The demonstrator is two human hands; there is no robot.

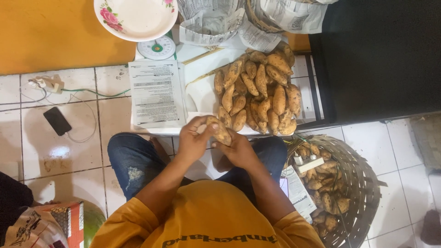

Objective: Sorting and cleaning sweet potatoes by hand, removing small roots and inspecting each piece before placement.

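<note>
The person's face and most of the body are lying outside the view; only the orange shirt, the jeans and both forearms are showing. The fingertips are partly hiding behind the sweet potato [219, 130], so the exact grip is hard to make out. The left hand [192, 140] and the right hand [239, 149] are closing together on this 1 sweet potato, holding it from both sides above the lap, just in front of the pile of sweet potatoes [257, 92] that is lying on the white board [202, 92]. A printed sheet [156, 94] is resting beside the pile. The scale [157, 47] is being cut off by the floral bowl [135, 17] on top of it. A woven basket [363, 193] with more tubers is sitting at the right, its lower edge running out of frame.
</note>
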